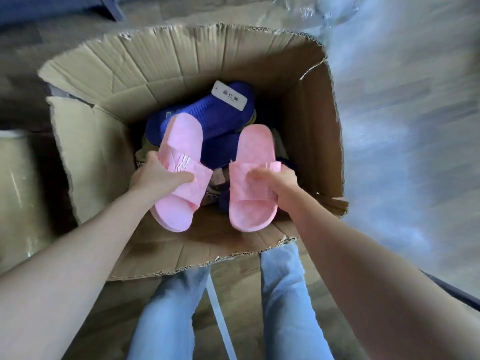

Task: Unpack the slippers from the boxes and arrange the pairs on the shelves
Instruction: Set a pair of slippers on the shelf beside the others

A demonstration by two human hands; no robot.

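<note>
Two pink slippers are hovering over the open box [311, 120]: left hand [158, 178] gripping one slipper [181, 172] by its strap, right hand [279, 185] pinching the other [253, 178]; likely light, flexible foam.

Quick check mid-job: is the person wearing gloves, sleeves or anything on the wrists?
No gloves: the left hand and right hand are bare, with no rings, watch or bands visible. The left forearm and right forearm are uncovered as far as the view reaches, no sleeve showing. Below, light blue jeans.
</note>
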